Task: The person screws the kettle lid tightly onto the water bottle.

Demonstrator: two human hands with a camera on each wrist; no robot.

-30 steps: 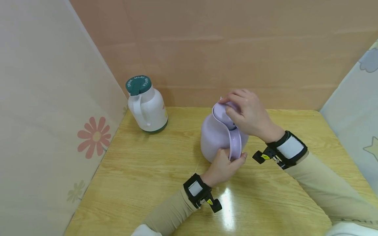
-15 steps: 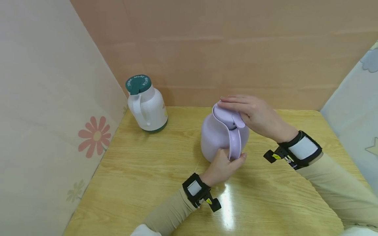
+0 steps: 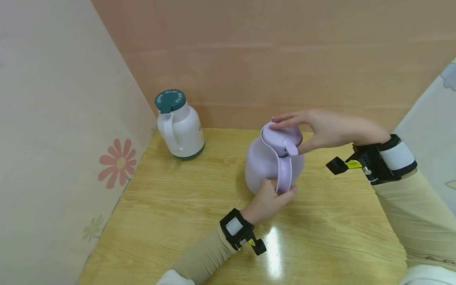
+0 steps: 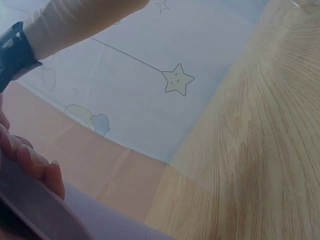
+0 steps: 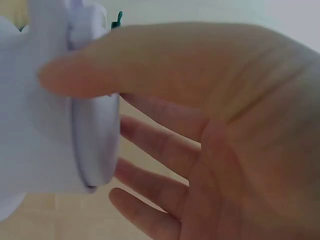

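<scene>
Looks like a small staged home-style booth: glossy yellow wood-grain tabletop [image 3: 178, 221], peach paper back wall [image 3: 285, 59], side panels with pink flower print [image 3: 115, 163] and pale blue star-and-cloud print [image 4: 178, 80].

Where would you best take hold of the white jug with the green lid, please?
By its looped handle, probably. The white jug stands upright near the table's back left corner, its handle facing the near left and clear of the wall. Come from the front and curl the fingers through the loop.
</scene>
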